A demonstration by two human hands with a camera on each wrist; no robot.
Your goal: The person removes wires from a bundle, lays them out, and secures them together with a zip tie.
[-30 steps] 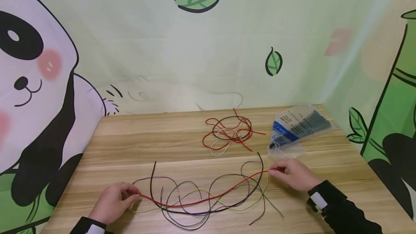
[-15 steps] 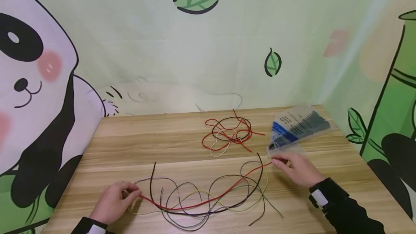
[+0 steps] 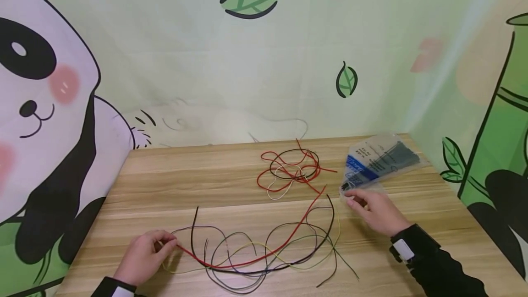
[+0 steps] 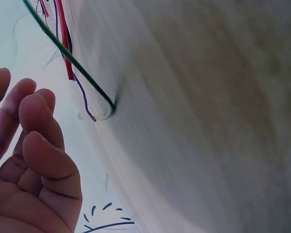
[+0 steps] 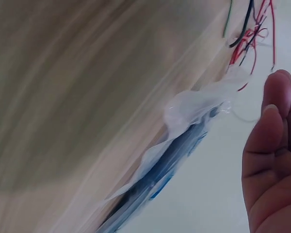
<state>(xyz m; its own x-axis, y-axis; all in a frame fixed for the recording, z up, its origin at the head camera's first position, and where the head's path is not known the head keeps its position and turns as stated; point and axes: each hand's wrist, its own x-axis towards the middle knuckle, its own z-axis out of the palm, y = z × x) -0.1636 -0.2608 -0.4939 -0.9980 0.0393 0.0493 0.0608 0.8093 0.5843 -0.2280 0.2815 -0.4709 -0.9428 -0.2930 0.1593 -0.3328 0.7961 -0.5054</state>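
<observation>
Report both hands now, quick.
Left hand: open, fingers loosely curled, holding nothing, near the red wire.
Right hand: open, holding nothing, near the plastic bag.

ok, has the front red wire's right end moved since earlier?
Yes: the red end moved up and left in the head view, past the thick black wire's right tip.

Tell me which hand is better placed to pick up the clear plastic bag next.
Probably your right hand: its fingertips are close to the near corner of the clear plastic bag, and it holds nothing visible. Your left hand is farther off, beside the left end of the red wire.
</observation>
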